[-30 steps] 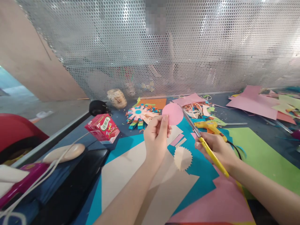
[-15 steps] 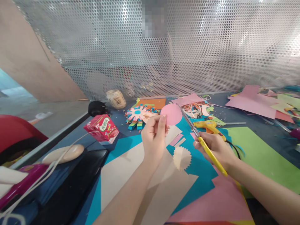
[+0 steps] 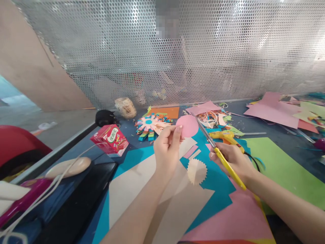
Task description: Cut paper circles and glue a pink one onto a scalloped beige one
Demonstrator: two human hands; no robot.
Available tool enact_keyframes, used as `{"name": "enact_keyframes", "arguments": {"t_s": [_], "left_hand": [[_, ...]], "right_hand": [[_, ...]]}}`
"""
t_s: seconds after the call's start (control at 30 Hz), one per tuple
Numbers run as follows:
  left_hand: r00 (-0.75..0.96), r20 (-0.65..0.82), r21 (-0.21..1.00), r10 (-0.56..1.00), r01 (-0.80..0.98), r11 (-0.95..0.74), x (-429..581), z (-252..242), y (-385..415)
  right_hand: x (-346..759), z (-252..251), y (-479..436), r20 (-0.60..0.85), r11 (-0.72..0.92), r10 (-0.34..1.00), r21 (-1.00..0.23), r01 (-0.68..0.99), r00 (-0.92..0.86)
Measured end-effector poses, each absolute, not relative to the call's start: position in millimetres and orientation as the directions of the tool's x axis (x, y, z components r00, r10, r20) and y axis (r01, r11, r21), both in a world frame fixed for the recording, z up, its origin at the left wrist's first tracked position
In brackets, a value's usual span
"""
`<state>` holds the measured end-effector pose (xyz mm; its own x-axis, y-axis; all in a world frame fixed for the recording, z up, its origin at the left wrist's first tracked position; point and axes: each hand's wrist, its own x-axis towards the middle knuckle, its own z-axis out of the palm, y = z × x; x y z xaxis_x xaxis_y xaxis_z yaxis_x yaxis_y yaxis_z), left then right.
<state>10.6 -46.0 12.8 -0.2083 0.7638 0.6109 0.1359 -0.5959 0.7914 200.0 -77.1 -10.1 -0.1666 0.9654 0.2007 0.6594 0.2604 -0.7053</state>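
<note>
Between thumb and fingers, my left hand (image 3: 167,145) pinches a pink paper circle (image 3: 188,126) by its lower left edge, holding it above the table. My right hand (image 3: 232,159) grips scissors with yellow handles (image 3: 228,167). Their metal blades point up and left, right beside the circle's right edge; whether they touch the paper I cannot tell. Below the hands, a cream paper disc with a zigzag edge (image 3: 197,171) lies on blue paper (image 3: 215,203) and beige sheets (image 3: 134,183). A yellow glue gun (image 3: 223,135) lies just behind my right hand, partly covered by it.
A layered paper flower (image 3: 149,122) and a red drink carton (image 3: 110,139) stand left of the hands. Farther left lie a computer mouse (image 3: 81,165) and a black flat object (image 3: 83,196). Paper scraps (image 3: 208,117) pile up before a perforated metal panel (image 3: 165,74).
The pink circle has shifted slightly right and down, closer against the scissor blades. My right hand with the scissors has barely moved.
</note>
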Motion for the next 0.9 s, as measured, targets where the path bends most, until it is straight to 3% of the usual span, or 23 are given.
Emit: {"name": "enact_keyframes", "arguments": {"t_s": [0.13,0.23,0.33,0.9], "left_hand": [[-0.23,0.514,0.839,0.827,-0.068,-0.54,12.1,10.2,-42.1],[-0.139,0.429,0.852,0.892,-0.265,-0.451,14.5,9.0,-40.1],[-0.079,0.384,0.852,0.92,-0.354,-0.386,16.3,9.6,-40.2],[-0.088,0.349,0.836,0.933,-0.421,-0.352,15.8,13.6,-42.2]], "right_hand": [[199.3,-8.7,-76.6,0.192,0.256,0.966,-0.672,0.695,-0.171],[199.6,-10.0,-76.0,0.183,0.253,0.967,-0.671,0.697,-0.175],[199.7,-10.7,-76.2,0.175,0.237,0.971,-0.674,0.7,-0.161],[199.0,-6.7,-77.0,0.208,0.273,0.962,-0.713,0.646,-0.177]]}}
